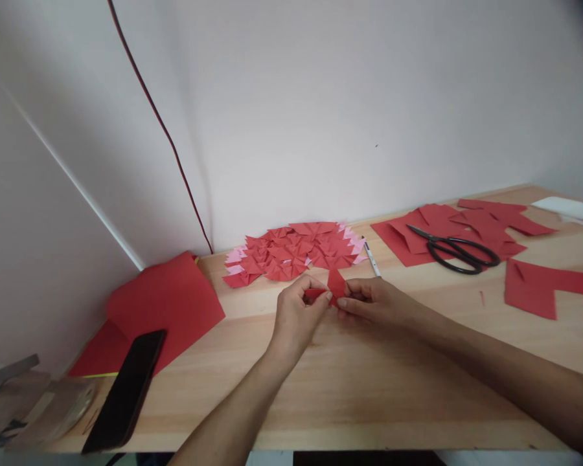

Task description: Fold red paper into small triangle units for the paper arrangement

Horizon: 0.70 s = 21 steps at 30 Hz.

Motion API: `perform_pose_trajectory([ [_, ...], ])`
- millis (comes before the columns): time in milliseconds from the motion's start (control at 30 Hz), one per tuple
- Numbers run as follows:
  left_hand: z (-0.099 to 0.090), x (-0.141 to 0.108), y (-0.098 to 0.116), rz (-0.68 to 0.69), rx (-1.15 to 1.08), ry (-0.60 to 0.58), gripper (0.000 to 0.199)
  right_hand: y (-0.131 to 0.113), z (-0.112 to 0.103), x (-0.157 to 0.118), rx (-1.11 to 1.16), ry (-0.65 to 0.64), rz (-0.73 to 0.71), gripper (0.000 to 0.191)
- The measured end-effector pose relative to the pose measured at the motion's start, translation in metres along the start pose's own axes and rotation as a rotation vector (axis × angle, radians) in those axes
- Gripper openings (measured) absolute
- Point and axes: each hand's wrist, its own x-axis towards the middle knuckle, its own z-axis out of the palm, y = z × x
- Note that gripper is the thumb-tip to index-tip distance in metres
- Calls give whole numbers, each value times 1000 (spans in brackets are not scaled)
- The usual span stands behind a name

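Observation:
Between my two hands, above the middle of the wooden table [252, 388], is a small folded piece of red paper [337, 282]. My left hand [298, 307] pinches its left side between thumb and fingers. On the other side my right hand [372, 301] grips its right edge with thumb and fingertips. One pointed flap stands up between the hands; the lower part is partly covered by fingers. Just behind lies a spread of folded red and pink paper pieces [291, 251], with a white pen [372, 259] to its right.
Black-handled scissors [459, 252] rest on cut red paper [412, 233] at the right. An L-shaped red offcut [529, 291] lies nearer. At the left are red sheets [184, 310], a black phone [126, 391] and a clear tape roll [65, 408]. A cable [175, 149] hangs along the wall.

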Motion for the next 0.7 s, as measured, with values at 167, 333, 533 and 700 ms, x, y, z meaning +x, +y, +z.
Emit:
perform_pose_trajectory([
  [167, 1, -1, -2, 16, 16, 9, 7, 2, 1, 0, -12, 6, -32, 25],
  [333, 3, -1, -1, -21, -31, 32, 7, 2, 1, 1, -17, -2, -43, 25],
  [533, 2, 2, -1, -168, -450, -57, 47, 0, -2, 0, -9, 34, -109, 24],
  [700, 3, 1, -4, -227, -469, -232, 36, 1, -2, 1, 53, 7, -182, 24],
])
